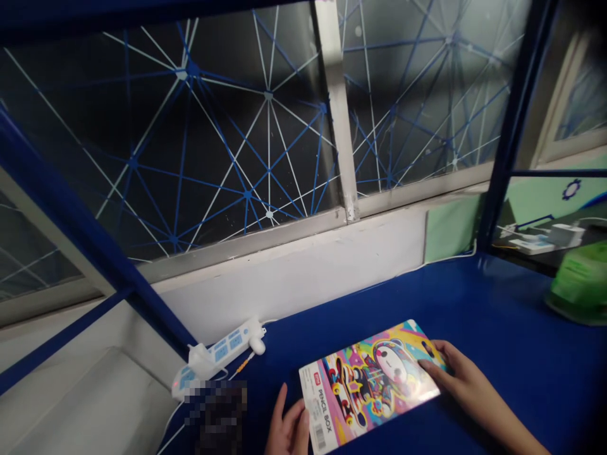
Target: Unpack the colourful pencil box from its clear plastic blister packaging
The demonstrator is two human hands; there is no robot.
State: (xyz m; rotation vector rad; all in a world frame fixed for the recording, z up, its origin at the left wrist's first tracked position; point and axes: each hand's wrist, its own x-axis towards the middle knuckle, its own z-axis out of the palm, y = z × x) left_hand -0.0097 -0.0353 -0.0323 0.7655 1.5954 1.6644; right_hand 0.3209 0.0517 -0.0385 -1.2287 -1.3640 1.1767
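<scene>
A flat, colourful pencil box [370, 385] with a cartoon figure and the words "PENCIL BOX" on its white end lies face up and slanted over the blue table. Gripping its right end is my right hand [450, 373], with the thumb on top and the fingers at the far edge. At the white left end, my left hand [290, 424] has its fingers apart, some near or touching the box edge. The lower part of the left hand is cut off by the frame.
A white power strip [227, 347] with plugs and cables lies at the left back of the blue table [484, 316]. A green package [581, 284] stands at the right edge. Blue metal posts [515, 126] and patterned windows rise behind. A pixelated dark patch covers the lower left.
</scene>
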